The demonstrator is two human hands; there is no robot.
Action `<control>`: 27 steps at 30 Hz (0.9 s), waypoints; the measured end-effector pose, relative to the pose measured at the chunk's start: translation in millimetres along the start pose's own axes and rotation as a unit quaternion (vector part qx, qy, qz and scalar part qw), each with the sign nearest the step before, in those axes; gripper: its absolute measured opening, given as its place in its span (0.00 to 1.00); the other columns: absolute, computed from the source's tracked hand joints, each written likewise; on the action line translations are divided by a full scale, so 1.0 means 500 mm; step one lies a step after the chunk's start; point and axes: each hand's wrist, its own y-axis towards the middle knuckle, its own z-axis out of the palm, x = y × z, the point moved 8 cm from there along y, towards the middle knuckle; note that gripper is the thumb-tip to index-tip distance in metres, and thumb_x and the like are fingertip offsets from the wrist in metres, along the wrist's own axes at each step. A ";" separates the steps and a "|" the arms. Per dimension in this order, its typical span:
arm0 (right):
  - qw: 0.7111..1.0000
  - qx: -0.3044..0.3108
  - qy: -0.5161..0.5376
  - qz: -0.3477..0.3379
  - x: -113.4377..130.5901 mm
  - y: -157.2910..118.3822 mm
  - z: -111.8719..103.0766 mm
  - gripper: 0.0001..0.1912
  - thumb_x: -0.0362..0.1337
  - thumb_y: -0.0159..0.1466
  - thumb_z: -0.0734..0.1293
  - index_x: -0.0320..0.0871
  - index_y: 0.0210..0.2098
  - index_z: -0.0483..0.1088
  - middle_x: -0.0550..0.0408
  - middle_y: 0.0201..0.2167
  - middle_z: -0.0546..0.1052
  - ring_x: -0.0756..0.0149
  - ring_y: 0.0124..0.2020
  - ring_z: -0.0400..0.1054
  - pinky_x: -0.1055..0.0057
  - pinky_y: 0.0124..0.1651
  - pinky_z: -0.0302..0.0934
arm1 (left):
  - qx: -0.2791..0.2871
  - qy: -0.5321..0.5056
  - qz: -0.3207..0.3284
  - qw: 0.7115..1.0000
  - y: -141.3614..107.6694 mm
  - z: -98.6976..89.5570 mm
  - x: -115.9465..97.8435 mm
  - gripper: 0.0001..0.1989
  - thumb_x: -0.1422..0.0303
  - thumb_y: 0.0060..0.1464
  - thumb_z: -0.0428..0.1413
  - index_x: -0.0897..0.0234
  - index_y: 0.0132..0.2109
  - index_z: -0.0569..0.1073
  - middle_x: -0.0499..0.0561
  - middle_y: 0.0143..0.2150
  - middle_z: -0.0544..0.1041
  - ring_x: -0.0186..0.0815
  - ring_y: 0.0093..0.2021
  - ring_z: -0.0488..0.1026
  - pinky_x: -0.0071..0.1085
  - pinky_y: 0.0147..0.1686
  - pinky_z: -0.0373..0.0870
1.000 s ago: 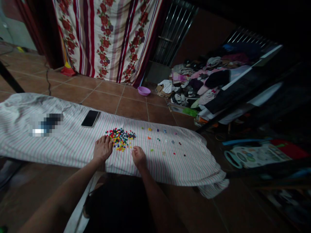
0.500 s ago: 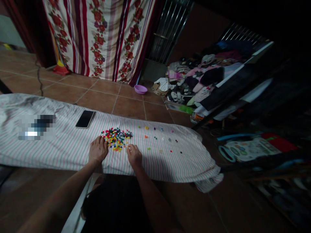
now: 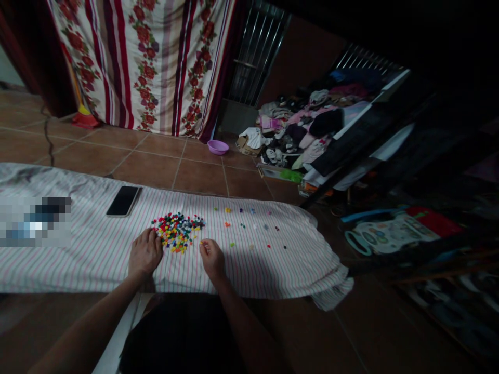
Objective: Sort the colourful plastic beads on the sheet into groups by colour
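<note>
A pile of small multicoloured pieces (image 3: 177, 231) lies on a striped cloth (image 3: 117, 259). My left hand (image 3: 145, 252) rests palm down at the pile's left edge, its fingers stretched out and touching the nearest pieces. Just right of the pile, my right hand (image 3: 212, 258) is closed in a pinch on a tiny yellow piece (image 3: 201, 243). Farther right, small groups of pieces sit apart in rows by colour, among them a yellow group (image 3: 228, 210), an orange group (image 3: 227, 225), a light green group (image 3: 232, 244) and a black one (image 3: 285, 247).
A phone (image 3: 123, 201) lies on the cloth left of the pile, and a blurred-out patch (image 3: 35, 221) is farther left. Beyond the cloth's far edge, a purple basin (image 3: 218, 147) stands on the tiled floor near heaped clothes (image 3: 296, 130). A floral curtain (image 3: 163, 67) hangs behind.
My right hand has drawn slightly away from the pile with the yellow piece pinched in it. My left hand stays at the pile's left edge. The whole view has shifted a little.
</note>
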 end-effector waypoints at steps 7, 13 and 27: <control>0.998 -0.041 0.005 0.037 -0.080 0.130 -0.049 0.12 0.37 0.64 0.61 0.43 0.42 0.74 0.50 0.38 0.78 0.66 0.38 0.73 0.70 0.44 0.66 | -0.015 -0.009 -0.004 1.000 0.000 0.011 0.007 0.16 0.66 0.59 0.42 0.67 0.47 0.69 0.63 0.54 0.72 0.46 0.55 0.67 0.42 0.50 0.63; 0.989 -0.035 -0.108 0.098 -0.146 0.232 -0.096 0.12 0.34 0.63 0.62 0.43 0.40 0.77 0.52 0.38 0.77 0.67 0.38 0.71 0.73 0.44 0.63 | -0.057 -0.006 0.006 0.998 -0.001 0.019 0.011 0.16 0.65 0.60 0.42 0.65 0.47 0.69 0.63 0.53 0.72 0.46 0.55 0.68 0.43 0.50 0.64; 0.942 0.057 -0.279 0.177 -0.199 0.317 -0.100 0.12 0.31 0.65 0.62 0.44 0.45 0.74 0.50 0.38 0.78 0.67 0.37 0.72 0.75 0.36 0.57 | -0.069 0.008 0.006 0.998 -0.004 0.036 0.018 0.16 0.64 0.62 0.42 0.65 0.50 0.69 0.63 0.55 0.72 0.46 0.57 0.67 0.44 0.52 0.64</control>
